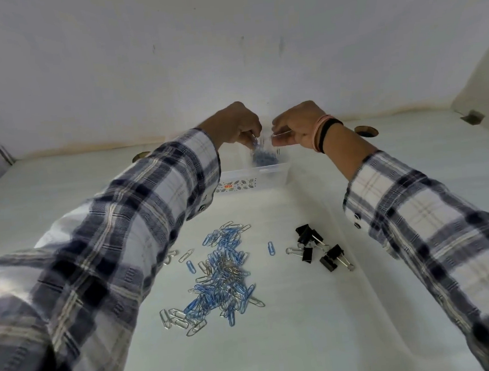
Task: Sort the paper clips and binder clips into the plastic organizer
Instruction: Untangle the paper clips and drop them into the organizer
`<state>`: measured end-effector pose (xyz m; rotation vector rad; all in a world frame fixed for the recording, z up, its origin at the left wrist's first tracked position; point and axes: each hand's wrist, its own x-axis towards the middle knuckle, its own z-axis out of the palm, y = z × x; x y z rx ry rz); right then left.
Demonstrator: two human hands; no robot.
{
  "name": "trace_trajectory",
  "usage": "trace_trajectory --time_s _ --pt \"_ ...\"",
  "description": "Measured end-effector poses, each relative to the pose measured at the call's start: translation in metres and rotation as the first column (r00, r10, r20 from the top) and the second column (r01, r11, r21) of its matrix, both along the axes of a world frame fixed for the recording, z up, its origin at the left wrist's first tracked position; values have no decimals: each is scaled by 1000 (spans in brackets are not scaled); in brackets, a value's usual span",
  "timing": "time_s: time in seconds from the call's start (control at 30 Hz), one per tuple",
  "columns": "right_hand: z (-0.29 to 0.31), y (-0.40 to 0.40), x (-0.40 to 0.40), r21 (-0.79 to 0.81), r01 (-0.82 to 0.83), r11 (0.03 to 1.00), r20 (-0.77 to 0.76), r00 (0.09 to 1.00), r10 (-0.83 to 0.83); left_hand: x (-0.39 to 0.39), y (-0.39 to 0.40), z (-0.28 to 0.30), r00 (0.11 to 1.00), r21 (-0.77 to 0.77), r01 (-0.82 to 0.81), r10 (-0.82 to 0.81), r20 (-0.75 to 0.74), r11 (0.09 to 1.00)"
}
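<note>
plastic organizer [254,176]: far centre, holds blue clips | left hand [234,125]: pinching blue paper clips [254,144] above it | right hand [297,125]: pinching, apparently silver clip | paper clip pile [220,276], binder clips [317,247]: near | risk: colours mixing, spills over rim

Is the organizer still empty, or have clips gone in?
Not empty: a heap of blue paper clips lies in the plastic organizer, under both hands. Its other compartments: cannot tell.
</note>
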<state>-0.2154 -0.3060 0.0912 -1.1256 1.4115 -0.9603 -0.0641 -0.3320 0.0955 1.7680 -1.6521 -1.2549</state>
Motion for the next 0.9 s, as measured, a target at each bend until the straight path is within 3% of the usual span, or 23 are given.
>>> trace_trajectory --time_s 0.33,0.47,0.53,0.6,0.73,0.83,0.9 --pt "22 49 -3 -17 -69 997 -164 984 65 7 57 33 996 -109 -58 50 -71 992" --pt "9 93 -3 -21 -202 979 -278 942 189 30 110 29 967 -117 127 -97 235 985" --pt "-2 116 2 47 -372 927 -464 814 350 50 139 19 892 -32 271 -239 383 962" --pt "-12 140 14 159 -507 847 -618 618 486 65 169 9 795 99 374 -374 478 922" --pt "-28 173 41 346 -622 703 -699 329 635 83 220 -8 624 340 421 -541 564 841" --pt "-38 183 57 443 -626 642 -775 94 626 95 241 -24 387 454 411 -602 698 791" --pt "-44 186 66 477 -612 631 -788 21 615 102 245 -34 323 459 392 -587 742 797"
